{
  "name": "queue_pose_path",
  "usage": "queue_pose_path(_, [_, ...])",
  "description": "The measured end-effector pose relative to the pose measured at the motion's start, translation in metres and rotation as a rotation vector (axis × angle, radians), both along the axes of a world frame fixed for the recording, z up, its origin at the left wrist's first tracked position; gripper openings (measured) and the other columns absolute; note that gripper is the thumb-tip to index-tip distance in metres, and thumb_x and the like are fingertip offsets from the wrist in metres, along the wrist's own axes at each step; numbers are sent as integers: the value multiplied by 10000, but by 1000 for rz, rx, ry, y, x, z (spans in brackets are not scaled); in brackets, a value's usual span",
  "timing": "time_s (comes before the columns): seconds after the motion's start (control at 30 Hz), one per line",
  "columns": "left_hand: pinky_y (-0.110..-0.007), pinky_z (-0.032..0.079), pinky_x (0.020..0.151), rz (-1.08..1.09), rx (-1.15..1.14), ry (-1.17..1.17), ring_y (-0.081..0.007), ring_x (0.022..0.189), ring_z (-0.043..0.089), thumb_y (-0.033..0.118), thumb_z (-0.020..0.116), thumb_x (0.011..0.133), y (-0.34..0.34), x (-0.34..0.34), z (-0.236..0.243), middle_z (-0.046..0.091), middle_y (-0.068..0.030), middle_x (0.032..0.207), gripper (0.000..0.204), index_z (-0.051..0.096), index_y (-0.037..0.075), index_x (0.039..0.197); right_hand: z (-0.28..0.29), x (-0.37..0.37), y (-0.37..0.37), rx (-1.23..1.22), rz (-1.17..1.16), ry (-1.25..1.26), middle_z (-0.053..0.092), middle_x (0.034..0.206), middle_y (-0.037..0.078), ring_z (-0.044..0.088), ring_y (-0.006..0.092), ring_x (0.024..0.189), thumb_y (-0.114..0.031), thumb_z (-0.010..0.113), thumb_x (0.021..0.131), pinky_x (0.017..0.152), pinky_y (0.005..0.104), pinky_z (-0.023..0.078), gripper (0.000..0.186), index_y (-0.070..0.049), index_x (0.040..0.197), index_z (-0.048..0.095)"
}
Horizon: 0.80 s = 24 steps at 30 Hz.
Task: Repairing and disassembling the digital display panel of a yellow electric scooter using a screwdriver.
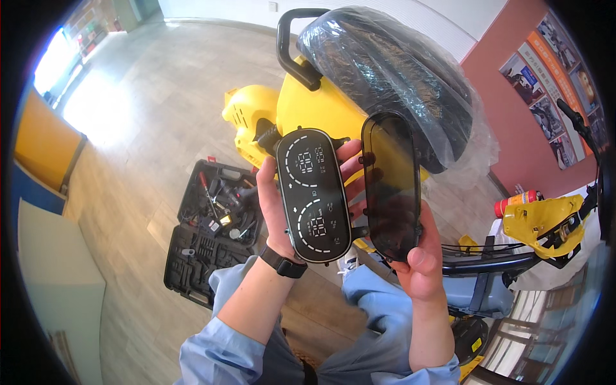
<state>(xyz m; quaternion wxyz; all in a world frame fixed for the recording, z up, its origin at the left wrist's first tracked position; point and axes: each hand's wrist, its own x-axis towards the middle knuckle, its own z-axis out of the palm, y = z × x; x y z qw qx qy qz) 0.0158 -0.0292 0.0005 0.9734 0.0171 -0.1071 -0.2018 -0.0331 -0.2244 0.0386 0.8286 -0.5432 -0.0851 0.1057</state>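
Note:
My left hand (273,221), with a black band on its wrist, holds an oblong black dashboard display (311,199) face up, its thumb along the left side and fingers showing behind its right side. Two dashed rings and segment symbols show on its face. My right hand (417,269) grips a tinted, see-through oblong cover (393,186) with small tabs on its rim, held just right of the display. Both parts are raised before me, in front of a yellow vehicle body (321,109) whose black seat (398,83) is wrapped in clear plastic.
An open black toolbox (187,256) with tools lies on the wooden floor (128,192) at left. At right are a yellow bracket (539,221) on a black frame (487,262), a handlebar grip (571,115) and a red cylinder (514,204). A picture board (539,83) hangs on the pink wall.

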Motion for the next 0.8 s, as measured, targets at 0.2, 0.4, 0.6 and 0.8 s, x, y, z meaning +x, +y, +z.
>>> queue_pose_path(0.2, [-414,545,993,37,23,11,-295,1291,570,799,388,897,3,1,1,470,-184,1530,1049,351,-24,1547,1,-2,9,-60,2,-23,599,1276,174,626,233,1157,-433,803,824,1007,365,497,873,54,1415,382])
queue_pose_path(0.4, [-418,575,1003,161,29,79,-302,1324,552,711,328,979,0,2,0,438,-212,1553,903,396,-12,1516,1,-1,12,-33,70,-4,595,1295,180,619,235,1179,-419,790,841,1032,368,479,848,55,1412,382])
queue_pose_path(0.6, [-411,608,945,143,-41,54,-315,1332,537,674,316,1002,3,4,-1,452,-219,1533,831,438,11,1486,-1,0,13,32,84,53,583,1307,184,621,263,1181,-403,791,832,1037,380,482,862,42,1433,364])
queue_pose_path(0.8, [-493,511,1045,168,13,192,-361,1318,534,775,387,909,0,-3,9,539,-202,1419,965,466,-15,1457,-5,1,17,104,21,24,567,1316,165,614,289,1198,-317,830,748,1065,391,473,945,10,1479,329])
